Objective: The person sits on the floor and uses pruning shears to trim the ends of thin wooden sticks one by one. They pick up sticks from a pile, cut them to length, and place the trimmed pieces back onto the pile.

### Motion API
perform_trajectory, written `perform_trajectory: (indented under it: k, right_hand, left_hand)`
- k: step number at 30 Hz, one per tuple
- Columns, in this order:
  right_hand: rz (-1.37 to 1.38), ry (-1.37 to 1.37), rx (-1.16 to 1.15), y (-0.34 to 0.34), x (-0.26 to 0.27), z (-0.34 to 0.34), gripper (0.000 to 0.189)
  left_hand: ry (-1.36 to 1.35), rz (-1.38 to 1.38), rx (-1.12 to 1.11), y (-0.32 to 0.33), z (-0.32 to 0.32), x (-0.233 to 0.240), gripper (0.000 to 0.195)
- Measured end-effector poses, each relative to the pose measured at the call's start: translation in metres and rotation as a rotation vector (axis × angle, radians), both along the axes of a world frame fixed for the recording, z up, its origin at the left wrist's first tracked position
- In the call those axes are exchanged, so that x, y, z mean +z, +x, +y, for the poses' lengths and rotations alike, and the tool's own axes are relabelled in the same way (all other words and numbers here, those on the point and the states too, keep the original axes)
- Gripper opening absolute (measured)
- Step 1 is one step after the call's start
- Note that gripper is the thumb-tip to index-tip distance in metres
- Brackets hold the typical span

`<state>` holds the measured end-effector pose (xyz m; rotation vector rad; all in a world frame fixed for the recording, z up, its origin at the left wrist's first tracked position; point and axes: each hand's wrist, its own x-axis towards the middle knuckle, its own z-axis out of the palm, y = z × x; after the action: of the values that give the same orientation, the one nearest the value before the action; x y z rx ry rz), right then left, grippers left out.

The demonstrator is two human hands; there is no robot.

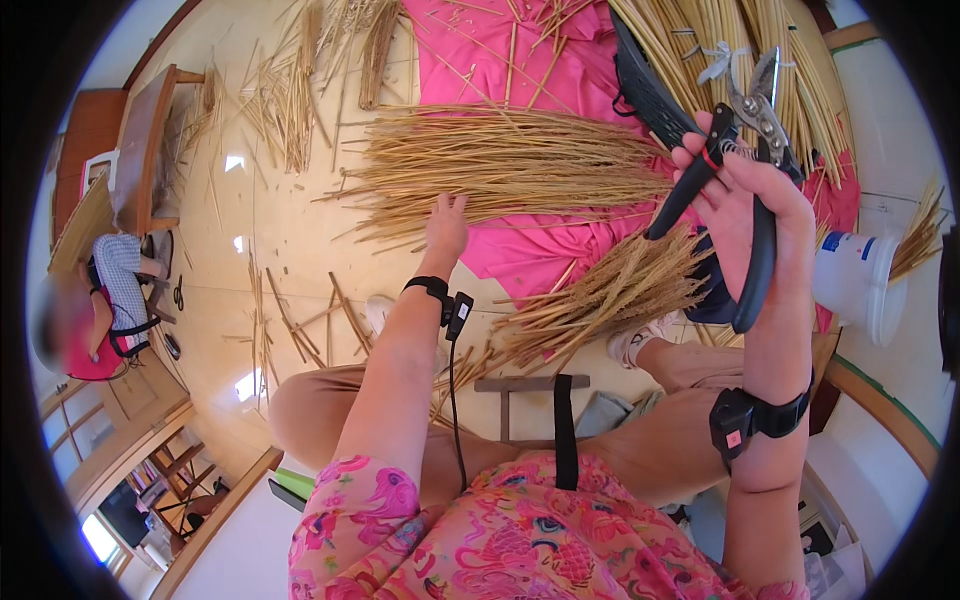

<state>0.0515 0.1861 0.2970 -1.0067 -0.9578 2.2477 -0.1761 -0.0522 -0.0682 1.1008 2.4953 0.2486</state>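
My right hand (750, 195) is raised at the right, palm up, with a pair of pruning shears (759, 142) in it. The thumb lies over one black handle, the fingers reach round the other, and the metal blades stand apart. My left hand (448, 221) is at the near edge of a wide pile of dry plant stalks (510, 161). Its fingertips touch or hover over the stalks; whether they grip any is hidden. Seed heads on this pile point right. Nearer my legs lies a second, smaller bundle (600, 292), its brushy heads towards the right.
A pink cloth (517, 255) lies beneath the stalks. Tied stalks (675, 45) lean at the upper right beside a black basket (652, 82). A white bucket (855, 277) stands right. Loose stalks litter the floor (217, 300). At far left another person (112, 300) sits near scissors (178, 292).
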Motion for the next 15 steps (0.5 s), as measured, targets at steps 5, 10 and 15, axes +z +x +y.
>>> perform_trajectory:
  k: [5,10,15]
  right_hand:
    - [0.03,-0.021,0.066,-0.006,-0.007,-0.002,0.046]
    - [0.041,-0.01,0.09,-0.008,-0.006,-0.005,0.046]
    - [0.045,-0.023,0.095,-0.007,-0.007,-0.004,0.045]
  left_hand:
    - [0.021,0.048,0.014,0.017,-0.013,-0.011,0.05]
    - [0.106,0.118,-0.037,0.032,-0.037,-0.018,0.049]
    - [0.094,0.055,-0.058,0.032,-0.043,-0.009,0.038]
